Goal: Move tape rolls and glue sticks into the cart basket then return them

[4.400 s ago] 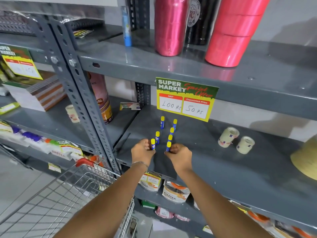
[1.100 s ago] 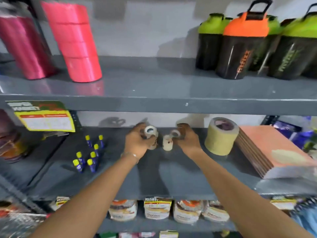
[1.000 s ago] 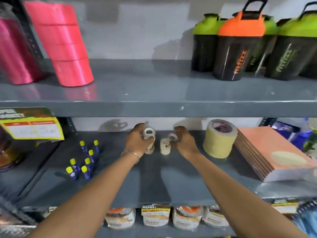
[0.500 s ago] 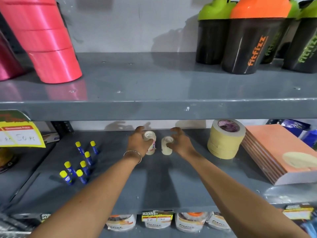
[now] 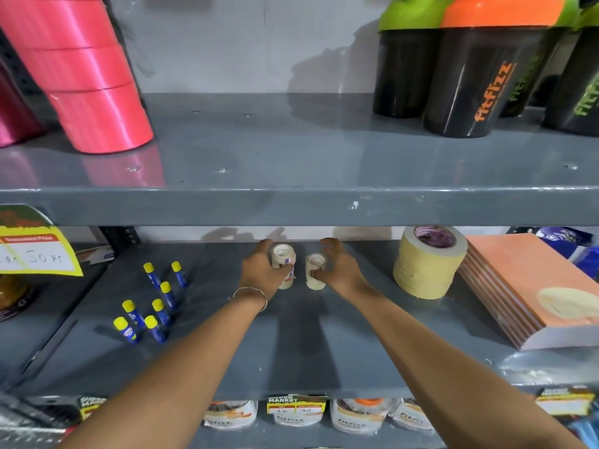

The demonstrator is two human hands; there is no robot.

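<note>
**Two small tape stacks, both hands at the shelf**

Two short stacks of small tape rolls stand side by side far back on the middle shelf (image 5: 324, 361), apart from each other. The left hand (image 5: 264, 270) is wrapped around the left tape stack (image 5: 283, 256), fingers closed on its side. The right hand (image 5: 340, 270) is spread open beside the right tape stack (image 5: 315, 265), a fingertip just touching it, not clasping it.

To my eye the stacks are being set down as returned stock. To do it well, keep each stack upright, press it flat to the shelf before letting go, and draw the fingers straight away so the top roll is not dragged off. Leave the gap between the stacks.

Seven glue sticks (image 5: 155, 301) with yellow caps stand upright to the left on the same shelf. No cart basket is in view.

Readable writing: "fitfizz" on the shaker bottles (image 5: 486, 82) on the upper shelf; "50 rs" and "Discounted Price" on the yellow price tag (image 5: 39, 254) at far left; "SUPER MARKET" on the small tag (image 5: 296, 404) below the shelf edge. The large masking tape roll (image 5: 428, 260) has a purple core label too small to read.
</note>
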